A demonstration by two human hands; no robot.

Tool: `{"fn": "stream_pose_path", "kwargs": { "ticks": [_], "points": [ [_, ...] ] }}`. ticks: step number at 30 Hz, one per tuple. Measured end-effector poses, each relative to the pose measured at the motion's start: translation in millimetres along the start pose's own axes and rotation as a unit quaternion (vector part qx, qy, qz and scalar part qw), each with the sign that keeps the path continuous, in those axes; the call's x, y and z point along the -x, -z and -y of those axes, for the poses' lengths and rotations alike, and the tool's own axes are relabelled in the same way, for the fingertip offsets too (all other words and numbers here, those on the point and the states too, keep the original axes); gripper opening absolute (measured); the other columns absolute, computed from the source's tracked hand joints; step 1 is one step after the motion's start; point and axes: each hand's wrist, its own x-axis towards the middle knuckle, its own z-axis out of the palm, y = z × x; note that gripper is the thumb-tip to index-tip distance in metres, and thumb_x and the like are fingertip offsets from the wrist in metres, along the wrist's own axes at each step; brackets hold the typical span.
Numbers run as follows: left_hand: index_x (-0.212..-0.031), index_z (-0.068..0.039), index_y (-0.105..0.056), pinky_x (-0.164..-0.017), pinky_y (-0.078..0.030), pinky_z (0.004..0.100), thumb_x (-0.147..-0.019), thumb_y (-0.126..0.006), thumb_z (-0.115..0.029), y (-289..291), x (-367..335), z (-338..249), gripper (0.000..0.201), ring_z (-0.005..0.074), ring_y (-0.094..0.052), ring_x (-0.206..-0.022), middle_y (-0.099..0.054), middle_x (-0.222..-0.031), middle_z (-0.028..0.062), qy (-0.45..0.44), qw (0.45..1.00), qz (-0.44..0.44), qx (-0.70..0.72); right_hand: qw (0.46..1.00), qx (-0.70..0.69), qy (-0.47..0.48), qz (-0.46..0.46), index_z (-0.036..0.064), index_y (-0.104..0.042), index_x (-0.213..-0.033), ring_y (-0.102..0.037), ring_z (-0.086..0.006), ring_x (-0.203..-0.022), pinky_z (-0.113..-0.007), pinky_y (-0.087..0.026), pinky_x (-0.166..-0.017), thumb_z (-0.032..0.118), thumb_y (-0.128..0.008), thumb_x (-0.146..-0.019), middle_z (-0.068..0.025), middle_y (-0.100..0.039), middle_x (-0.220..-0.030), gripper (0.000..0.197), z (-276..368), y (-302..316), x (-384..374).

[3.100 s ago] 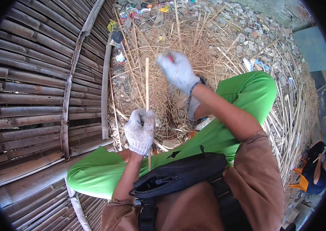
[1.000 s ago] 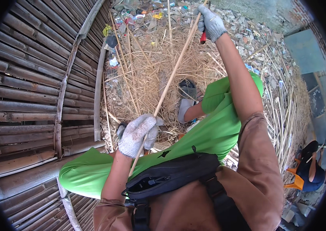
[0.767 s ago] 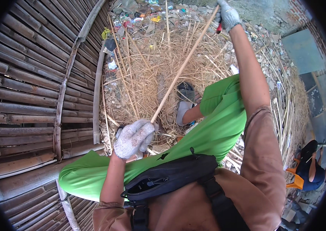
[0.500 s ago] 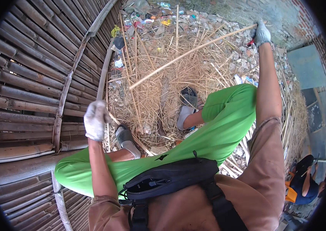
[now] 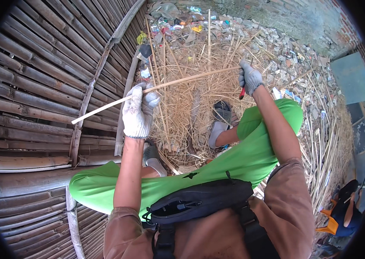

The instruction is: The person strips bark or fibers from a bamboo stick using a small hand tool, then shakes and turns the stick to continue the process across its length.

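A long pale bamboo strip (image 5: 191,78) slants across the space over my legs, its free end low at the left near the bamboo wall. My left hand (image 5: 137,113), in a whitish knit glove, is closed around the strip, with thumb and fingers on either side. At the far right end, my gloved right hand (image 5: 250,78) grips the same strip. A small red piece (image 5: 242,93), perhaps a tool handle, pokes out below the right hand's fingers; the rest of it is hidden.
A bamboo-slat wall (image 5: 40,82) rises at my left. Straw-like shavings (image 5: 182,103) cover the ground around my shoes, with rubble and litter (image 5: 178,28) behind. Loose strips (image 5: 320,151) lie at right. Farther right, another person (image 5: 350,211) sits by an orange chair (image 5: 330,222).
My left hand has risen from beside my left knee and taken hold of the strip. My right hand has come inward and nearer, shifting the strip leftward.
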Motion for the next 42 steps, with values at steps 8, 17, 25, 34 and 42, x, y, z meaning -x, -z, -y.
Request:
{"fn": "stream_pose_path", "kwargs": {
  "ticks": [8, 17, 25, 34, 42],
  "points": [
    [-0.118, 0.0, -0.071, -0.075, -0.069, 0.0373, -0.112, -0.07, -0.025, 6, 8, -2, 0.025, 0.0224, -0.078, -0.086, -0.079, -0.106, 0.017, -0.05, 0.988, -0.137, -0.059, 0.99, 0.089, -0.001, -0.109, 0.0036, -0.068, -0.095, -0.069, -0.0278, -0.061, -0.044, -0.055, -0.053, 0.063, -0.067, -0.102, -0.0132, -0.069, -0.078, 0.06, -10, 46, -44],
    [-0.108, -0.004, -0.07, -0.059, -0.065, 0.0347, -0.105, -0.081, -0.026, 19, 12, -5, 0.024, 0.0217, -0.076, -0.07, -0.078, -0.091, 0.0135, -0.048, 0.968, -0.232, -0.085, 0.826, 0.445, 0.301, 0.17, 0.0094, -0.078, -0.131, -0.078, -0.0325, -0.104, -0.041, -0.06, -0.095, 0.041, -0.071, -0.099, -0.0176, -0.08, -0.117, 0.046, -30, 0, 9],
    [-0.103, -0.007, -0.067, -0.056, -0.06, 0.0307, -0.109, -0.077, -0.026, 30, 14, -18, 0.022, 0.0171, -0.071, -0.063, -0.074, -0.085, 0.0074, -0.061, 0.951, -0.296, -0.068, 0.734, 0.566, 0.154, 0.342, 0.008, -0.078, -0.13, -0.072, -0.0199, -0.09, -0.038, -0.059, -0.085, 0.044, -0.079, -0.097, -0.0082, -0.08, -0.102, 0.049, -34, -36, 55],
    [-0.11, -0.005, -0.069, -0.058, -0.058, 0.027, -0.112, -0.072, -0.031, -10, 27, 36, 0.026, 0.0099, -0.067, -0.059, -0.077, -0.089, 0.0039, 0.043, 0.956, -0.116, -0.265, 0.798, 0.369, -0.004, 0.477, 0.0092, -0.082, -0.117, -0.061, -0.0079, -0.065, -0.028, -0.05, -0.059, 0.044, -0.073, -0.104, -0.0001, -0.077, -0.088, 0.038, -130, -73, 135],
    [-0.115, -0.003, -0.071, -0.065, -0.052, 0.0259, -0.115, -0.065, -0.033, 19, 13, 23, 0.03, 0.0084, -0.061, -0.068, -0.068, -0.08, -0.0014, 0.005, 0.962, -0.111, -0.25, 0.854, 0.381, 0.041, 0.353, 0.0039, -0.071, -0.114, -0.06, -0.015, -0.072, -0.035, -0.054, -0.068, 0.046, -0.074, -0.102, -0.0058, -0.07, -0.088, 0.044, -119, -71, 123]
  ]
}}
